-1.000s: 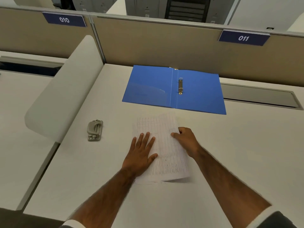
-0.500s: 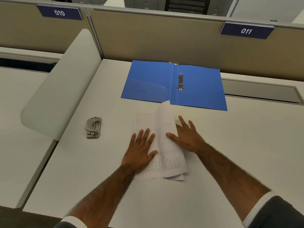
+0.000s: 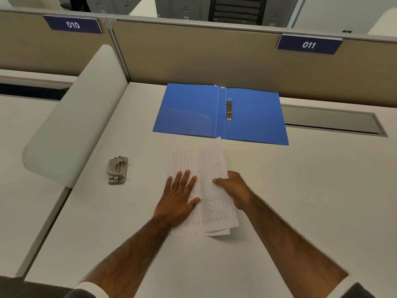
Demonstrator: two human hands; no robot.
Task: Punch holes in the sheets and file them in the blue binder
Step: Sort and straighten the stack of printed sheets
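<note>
Sheets [image 3: 206,190] with printed tables lie in a loose stack on the white desk [image 3: 300,201], just in front of you, and their lower corners are not aligned. Your left hand [image 3: 179,198] lies flat on the left part of the stack, with the fingers stretched and spread, so it grips nothing and only presses the paper down. Your right hand [image 3: 233,189] holds the right edge of the top sheets: the thumb is on top of the paper and the other fingers are curled under it, so this edge is lifted a little from the desk.

Behind the stack, the blue binder [image 3: 253,117] lies open and flat, close to the partition wall [image 3: 193,54]. The far corner of the sheets almost reaches its near edge. You can see the metal ring mechanism [image 3: 229,110] beside the spine, and no paper is on it. The left cover has a transparent pocket [image 3: 184,121]; I cannot tell if something is inside.

To your left, well apart from the sheets, the grey hole punch [image 3: 117,169] stands on the desk, and nothing is inserted in it.
</note>
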